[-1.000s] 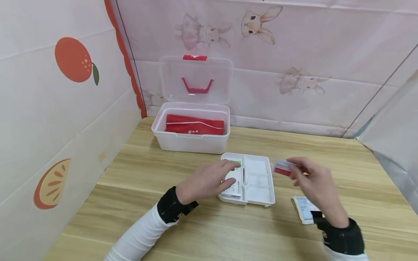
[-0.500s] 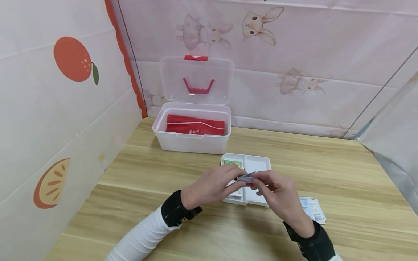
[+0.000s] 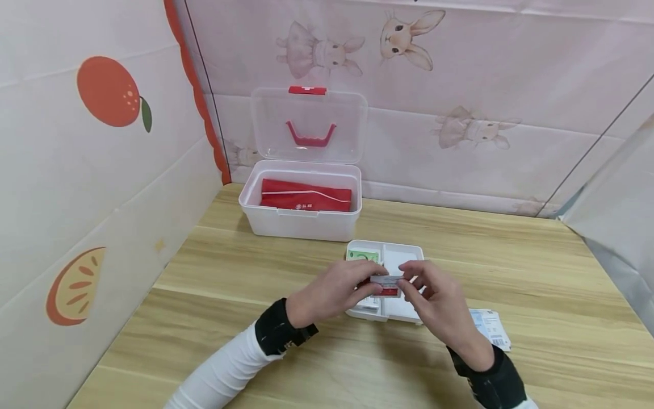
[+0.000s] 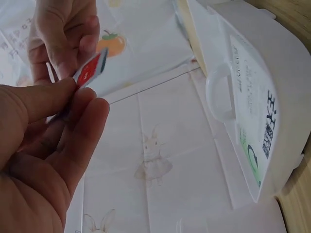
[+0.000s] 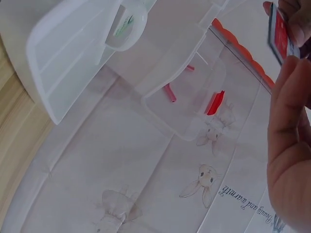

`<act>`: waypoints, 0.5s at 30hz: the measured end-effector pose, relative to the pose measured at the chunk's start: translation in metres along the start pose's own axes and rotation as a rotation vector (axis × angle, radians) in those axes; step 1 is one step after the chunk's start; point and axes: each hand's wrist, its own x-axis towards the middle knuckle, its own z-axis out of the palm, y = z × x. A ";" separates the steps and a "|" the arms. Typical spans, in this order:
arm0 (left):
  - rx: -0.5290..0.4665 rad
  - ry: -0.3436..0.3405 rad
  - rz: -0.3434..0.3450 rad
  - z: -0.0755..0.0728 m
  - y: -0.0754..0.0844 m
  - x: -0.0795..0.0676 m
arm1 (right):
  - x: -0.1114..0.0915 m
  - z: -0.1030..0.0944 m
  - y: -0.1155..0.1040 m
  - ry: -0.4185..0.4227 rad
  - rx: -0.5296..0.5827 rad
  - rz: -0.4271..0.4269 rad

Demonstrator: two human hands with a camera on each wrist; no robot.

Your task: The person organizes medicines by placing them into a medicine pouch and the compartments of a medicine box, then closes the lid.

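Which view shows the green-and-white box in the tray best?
Left wrist: the box shows its printed face large, no hand over it. Head: the left hand partly covers it. Right wrist: only a sliver.

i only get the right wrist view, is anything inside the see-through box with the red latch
Observer: Yes, the head view shows a red item with white lettering lying in the box.
Operator: ok and in the tray
Observer: The left wrist view shows a carton with large black print in it, on the person's left side.
Operator: anything else on the table
Observer: A blue-and-white packet, partly hidden by the right hand in the head view.
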 end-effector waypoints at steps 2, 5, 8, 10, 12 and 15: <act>-0.006 -0.008 -0.011 0.001 0.000 0.000 | 0.000 -0.003 0.002 -0.014 -0.041 0.030; 0.021 -0.031 -0.032 0.001 0.000 -0.001 | 0.000 -0.011 0.008 -0.011 -0.104 0.112; 0.089 -0.106 -0.065 0.002 0.000 -0.002 | 0.000 -0.020 0.016 -0.002 -0.170 0.225; 0.128 -0.187 -0.076 0.002 0.001 -0.002 | 0.000 -0.024 0.021 -0.029 -0.221 0.307; 0.178 -0.276 -0.075 0.004 0.001 -0.002 | 0.000 -0.027 0.027 -0.101 -0.266 0.401; 0.249 -0.392 -0.077 0.008 0.001 -0.002 | 0.000 -0.027 0.034 -0.239 -0.316 0.521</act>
